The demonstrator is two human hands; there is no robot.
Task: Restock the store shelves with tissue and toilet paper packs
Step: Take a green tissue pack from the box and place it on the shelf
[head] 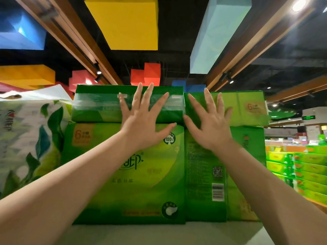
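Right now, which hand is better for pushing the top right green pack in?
The right hand. Its spread fingers already lie flat on the top right green pack, while the left hand presses the top left green pack beside it.

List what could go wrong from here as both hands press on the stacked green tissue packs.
1. The left hand pushes flat on the top left pack, which merely rests on the big lower pack; an uneven push could slide it off the back.
2. The right hand spans the seam beside the top right pack; that pack may skew.
3. The white leaf-print pack leans close by and could be nudged.
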